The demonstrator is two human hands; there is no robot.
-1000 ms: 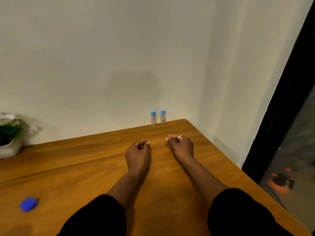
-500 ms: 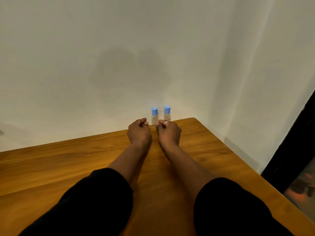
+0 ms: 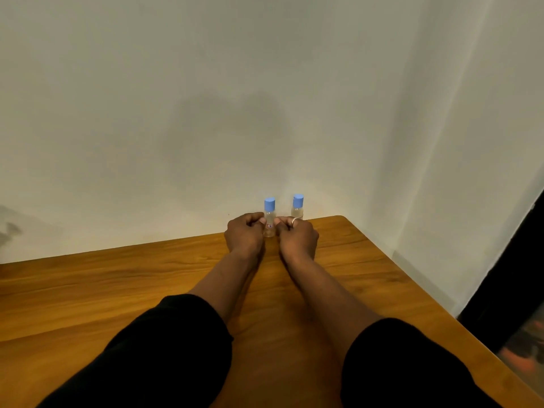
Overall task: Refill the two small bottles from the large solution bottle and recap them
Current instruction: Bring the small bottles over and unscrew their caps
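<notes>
Both the left hand (image 3: 245,234) and right hand (image 3: 298,236) have slid up to flank the left small bottle (image 3: 269,217) at the bench (image 3: 117,290) far-right corner, fingers curled; can't tell if they're gripping it.

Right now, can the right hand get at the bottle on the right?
Probably yes: the right hand sits just in front of the right bottle, with nothing visible between them.

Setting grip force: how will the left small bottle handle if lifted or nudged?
The bottle looks small and clear, so probably light; fill level unreadable. Tall for its narrow base, cap on top: a sideways nudge may tip it. Smooth round wall: likely slick, and apt to roll once down.
</notes>
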